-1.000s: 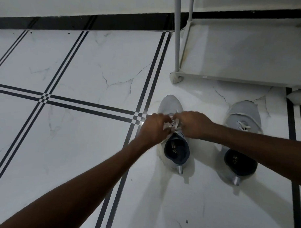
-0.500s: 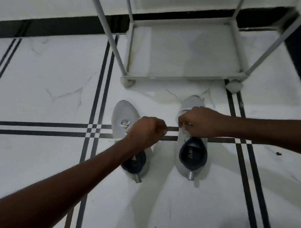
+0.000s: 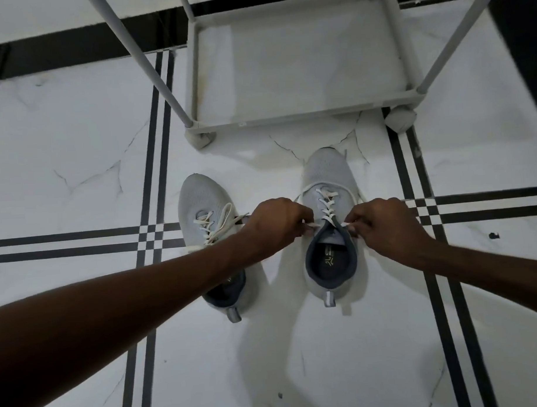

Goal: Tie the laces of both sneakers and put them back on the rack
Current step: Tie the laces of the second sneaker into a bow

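Two light grey sneakers with dark collars stand side by side on the floor, toes toward the rack (image 3: pixel 303 115). The left sneaker (image 3: pixel 200 199) has its white laces tied in a bow; my left forearm crosses over its heel. The right sneaker (image 3: pixel 327 177) has its laces crossed but loose at the top. My left hand (image 3: pixel 277 224) pinches the lace end on the left side of its collar. My right hand (image 3: pixel 383 223) pinches the lace end on the right side.
The white rack has a bare bottom shelf and thin slanted posts (image 3: pixel 140 58) rising toward me. The floor is white marble tile with black double stripes (image 3: pixel 156 164). A black skirting band (image 3: pixel 73 48) runs along the wall behind.
My hands left the left sneaker, now tied, and moved over to the right sneaker, each taking a lace end. My view swung right and closer to the rack.
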